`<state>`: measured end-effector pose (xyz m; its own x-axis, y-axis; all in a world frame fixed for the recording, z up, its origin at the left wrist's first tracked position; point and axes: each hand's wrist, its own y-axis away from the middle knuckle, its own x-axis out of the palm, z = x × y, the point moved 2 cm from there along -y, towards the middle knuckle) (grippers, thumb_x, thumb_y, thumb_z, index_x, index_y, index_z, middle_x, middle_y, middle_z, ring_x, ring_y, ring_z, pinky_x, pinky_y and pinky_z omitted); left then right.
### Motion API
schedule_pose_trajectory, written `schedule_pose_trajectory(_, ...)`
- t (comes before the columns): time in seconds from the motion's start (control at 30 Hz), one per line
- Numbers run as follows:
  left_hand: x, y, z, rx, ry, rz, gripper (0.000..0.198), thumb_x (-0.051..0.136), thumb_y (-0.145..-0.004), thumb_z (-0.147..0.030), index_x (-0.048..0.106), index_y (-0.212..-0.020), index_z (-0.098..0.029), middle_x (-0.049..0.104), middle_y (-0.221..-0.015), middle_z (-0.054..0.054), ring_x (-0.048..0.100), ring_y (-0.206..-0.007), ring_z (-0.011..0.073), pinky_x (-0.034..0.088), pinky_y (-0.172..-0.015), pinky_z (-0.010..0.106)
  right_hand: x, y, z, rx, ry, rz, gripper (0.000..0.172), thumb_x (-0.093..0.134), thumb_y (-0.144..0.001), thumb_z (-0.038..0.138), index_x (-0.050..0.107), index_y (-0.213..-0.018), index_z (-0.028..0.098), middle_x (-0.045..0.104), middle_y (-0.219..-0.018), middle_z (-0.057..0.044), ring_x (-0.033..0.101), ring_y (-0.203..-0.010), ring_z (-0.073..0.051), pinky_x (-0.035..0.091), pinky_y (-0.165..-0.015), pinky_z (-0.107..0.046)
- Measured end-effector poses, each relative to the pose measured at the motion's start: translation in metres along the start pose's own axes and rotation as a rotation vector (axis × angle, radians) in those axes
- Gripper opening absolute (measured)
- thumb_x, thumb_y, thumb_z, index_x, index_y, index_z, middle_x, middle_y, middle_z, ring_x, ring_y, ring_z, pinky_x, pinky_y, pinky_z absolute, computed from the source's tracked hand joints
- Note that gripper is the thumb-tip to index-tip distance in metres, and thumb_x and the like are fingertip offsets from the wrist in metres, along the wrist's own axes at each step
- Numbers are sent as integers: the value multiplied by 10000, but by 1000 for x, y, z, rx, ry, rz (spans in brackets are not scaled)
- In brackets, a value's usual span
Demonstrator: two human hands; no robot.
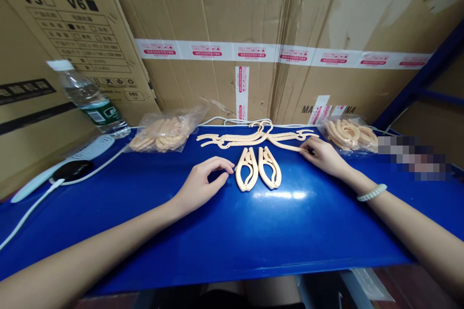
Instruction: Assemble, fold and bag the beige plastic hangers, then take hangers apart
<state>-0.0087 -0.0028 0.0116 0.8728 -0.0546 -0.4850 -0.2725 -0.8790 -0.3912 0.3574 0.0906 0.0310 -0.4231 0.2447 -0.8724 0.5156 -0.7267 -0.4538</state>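
Two folded peach plastic clothes hangers, a left one and a right one, lie side by side on the blue table. My left hand is beside the left folded hanger, its fingers curved, thumb apart and nothing visible between them. Behind them, unfolded clothes hangers lie overlapped, hooks toward the back. The right arm tip of the front unfolded hanger is pinched between the thumb and fingers of my right hand.
Clear bags of folded hangers sit at the back left and back right. A water bottle, a pale comb-like item and a black round disc with a white cable are at left. Cardboard boxes wall the back.
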Motion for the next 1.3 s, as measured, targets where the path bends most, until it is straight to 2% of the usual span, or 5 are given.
schedule_pose_trajectory(0.3, -4, -3, 2, -195, 233, -60, 310, 638, -870, -352, 636, -1126, -178, 687, -1249, 120, 656, -1200, 264, 528, -1048, 449, -31, 10, 9, 168, -84, -126, 285, 553, -934, 512, 567, -924, 227, 647, -728, -38, 606, -595, -194, 484, -565, -335)
schedule_pose_trajectory(0.57, -4, -7, 6, -374, 512, -222, 729, 676, -883, -299, 329, -1521, -238, 357, -1608, 181, 590, -1314, 301, 451, -1145, 459, -49, 12, 33, 87, -104, -174, 254, 578, -934, 436, 628, -1062, 222, 627, -731, -28, 578, -603, -174, 482, -555, -320)
schedule_pose_trajectory(0.8, -7, -6, 3, -225, 444, -294, 834, 681, -860, -267, 236, -1565, -291, 229, -1666, 146, 505, -1391, 302, 484, -1119, 434, -41, 14, 47, -7, -122, -111, 217, 553, -952, 386, 659, -1037, 217, 654, -761, -37, 585, -620, -172, 492, -593, -322)
schedule_pose_trajectory(1.03, 2, 2, -12, 8, 213, -49, 693, 646, -888, -236, 373, -1525, -260, 391, -1581, 120, 469, -1401, 266, 515, -1073, 373, -36, 15, 61, -69, -122, -62, 211, 543, -966, 370, 658, -1054, 216, 648, -759, -27, 592, -635, -162, 492, -601, -296)
schedule_pose_trajectory(1.3, 2, 1, -2, 4, -9, -85, 388, 524, -987, -322, 611, -1334, -171, 666, -1280, 117, 637, -1162, 239, 486, -1057, 405, -27, 15, 66, -319, 34, -34, 251, 523, -987, 222, 640, -1208, 199, 665, -891, -69, 605, -780, -186, 489, -697, -304)
